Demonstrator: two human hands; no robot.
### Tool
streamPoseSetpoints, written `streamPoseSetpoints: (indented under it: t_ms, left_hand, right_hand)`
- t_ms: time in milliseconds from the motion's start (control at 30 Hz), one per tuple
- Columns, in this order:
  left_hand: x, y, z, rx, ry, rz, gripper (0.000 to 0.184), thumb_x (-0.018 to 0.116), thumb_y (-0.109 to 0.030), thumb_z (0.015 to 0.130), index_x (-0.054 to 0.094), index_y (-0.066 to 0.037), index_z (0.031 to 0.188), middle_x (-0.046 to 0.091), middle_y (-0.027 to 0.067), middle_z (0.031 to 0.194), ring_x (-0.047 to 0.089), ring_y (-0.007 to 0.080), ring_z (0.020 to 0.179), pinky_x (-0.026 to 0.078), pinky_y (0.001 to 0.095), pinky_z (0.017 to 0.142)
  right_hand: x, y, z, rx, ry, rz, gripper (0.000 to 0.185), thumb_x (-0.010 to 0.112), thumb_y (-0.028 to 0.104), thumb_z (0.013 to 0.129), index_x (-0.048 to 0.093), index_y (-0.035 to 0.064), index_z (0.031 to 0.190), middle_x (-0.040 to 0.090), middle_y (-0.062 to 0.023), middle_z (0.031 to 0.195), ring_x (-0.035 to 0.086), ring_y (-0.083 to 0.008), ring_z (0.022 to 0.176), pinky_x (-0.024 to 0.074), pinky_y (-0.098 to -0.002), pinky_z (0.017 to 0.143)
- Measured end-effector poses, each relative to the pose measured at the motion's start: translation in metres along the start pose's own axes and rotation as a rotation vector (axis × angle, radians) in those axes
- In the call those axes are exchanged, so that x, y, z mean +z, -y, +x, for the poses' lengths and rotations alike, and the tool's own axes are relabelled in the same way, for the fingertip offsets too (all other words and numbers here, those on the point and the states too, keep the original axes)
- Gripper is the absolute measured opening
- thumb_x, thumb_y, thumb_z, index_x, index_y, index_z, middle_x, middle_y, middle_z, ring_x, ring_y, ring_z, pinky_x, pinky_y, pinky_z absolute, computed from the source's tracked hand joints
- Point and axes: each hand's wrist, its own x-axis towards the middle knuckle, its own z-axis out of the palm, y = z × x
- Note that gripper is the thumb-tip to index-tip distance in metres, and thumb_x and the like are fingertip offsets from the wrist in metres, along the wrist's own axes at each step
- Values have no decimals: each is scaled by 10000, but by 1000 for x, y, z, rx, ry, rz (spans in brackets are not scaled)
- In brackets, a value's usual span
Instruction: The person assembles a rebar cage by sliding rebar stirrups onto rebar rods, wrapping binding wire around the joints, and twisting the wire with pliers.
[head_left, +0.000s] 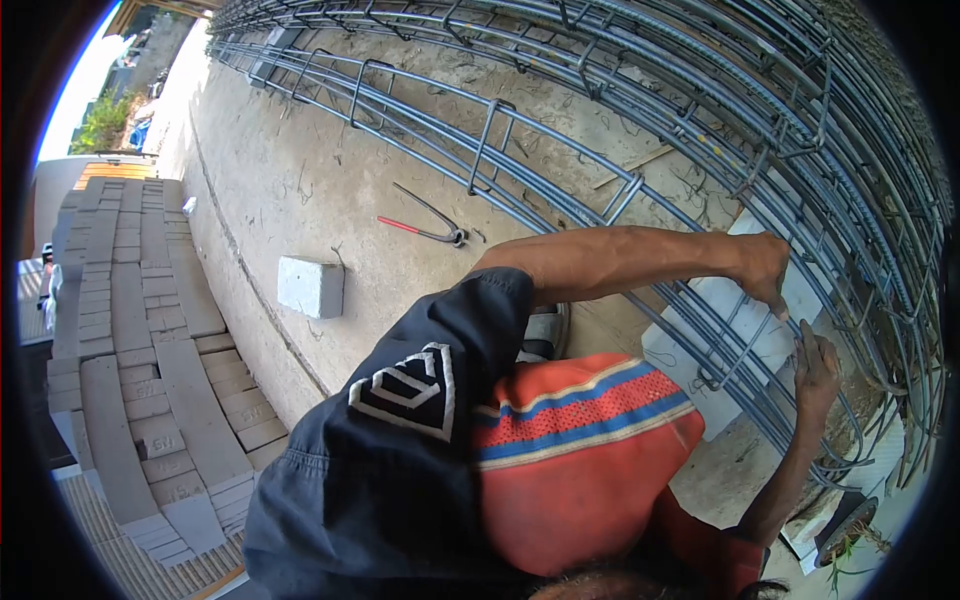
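Note:
My left hand is closed, its fingers pinched downward at the edge of a rebar cage. Just below it, my right hand is closed too, thumb and finger together among the steel bars. Whatever thin piece lies between the fingertips of either hand is too small to make out. Under this end of the cage is a white block. My knee in red striped cloth is bent beside the cage, with part of a shoe behind it.
Pincers with one red handle lie on the concrete floor near a white block. Long stacked rebar cages run along the far side. Grey blocks are stacked at left. Bits of wire litter the floor.

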Motion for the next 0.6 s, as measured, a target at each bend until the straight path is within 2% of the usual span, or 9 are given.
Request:
streamPoseSetpoints:
  t_ms: [167, 233, 267, 333, 400, 433, 533, 600]
  left_hand:
    - [-29, -7, -6, -303, 246, -341, 328, 766, -337, 692, 709, -15, 720, 612, 29, 583, 486, 124, 421, 385, 253, 360]
    - [-30, -14, -10, -263, 167, -316, 353, 774, -353, 686, 722, -17, 777, 618, 42, 599, 484, 114, 431, 381, 255, 369]
    - [-30, -17, -8, -312, 200, -209, 380, 777, -373, 681, 724, -21, 816, 626, 46, 611, 489, 109, 439, 389, 256, 377]
    - [-26, -14, -6, -310, 161, -187, 412, 781, -393, 668, 721, -19, 830, 636, 69, 641, 493, 114, 442, 396, 255, 382]
    - [-42, -31, -3, -418, 280, -106, 320, 672, -350, 785, 715, -36, 828, 655, 92, 679, 564, 182, 564, 450, 341, 509]
    - [-38, -24, -2, -431, 242, -141, 397, 754, -404, 703, 727, -48, 877, 670, 81, 694, 543, 129, 552, 446, 296, 491]
    - [-37, -25, -5, -390, 215, -160, 368, 738, -389, 725, 727, -56, 882, 669, 76, 690, 544, 142, 553, 447, 306, 498]
    - [-41, -32, -6, -422, 232, -134, 370, 742, -387, 727, 723, -71, 918, 678, 72, 734, 535, 156, 547, 444, 311, 496]
  right_hand:
    - [-4, 1, 0, -58, -84, -40, 376, 683, 116, 731, 645, 171, 1101, 581, -56, 786, 568, -232, 703, 482, -347, 639]
    - [-6, 2, -3, -33, -73, -50, 362, 680, 140, 736, 644, 177, 1095, 593, -37, 844, 583, -216, 748, 487, -339, 642]
    - [-3, -1, -8, -24, -65, -110, 349, 677, 171, 742, 646, 193, 1089, 607, -23, 885, 600, -194, 798, 502, -323, 655]
    - [2, -1, -12, -1, -107, -155, 329, 680, 183, 749, 650, 215, 1075, 616, -14, 919, 608, -181, 827, 517, -301, 678]
    - [-3, 8, -17, 36, -216, -134, 307, 692, 168, 745, 659, 184, 1050, 616, -29, 938, 613, -182, 800, 519, -287, 671]
    - [-5, 15, -14, 42, -279, -117, 297, 699, 161, 743, 663, 168, 1038, 616, -37, 948, 616, -183, 787, 520, -280, 668]
    - [-31, 63, -30, -16, -518, 47, 240, 696, 115, 749, 673, 103, 987, 607, -57, 935, 615, -198, 755, 525, -270, 656]
    - [-24, 122, -58, -130, -368, 362, 223, 706, 68, 708, 679, 53, 929, 591, -69, 927, 612, -209, 715, 527, -269, 640]
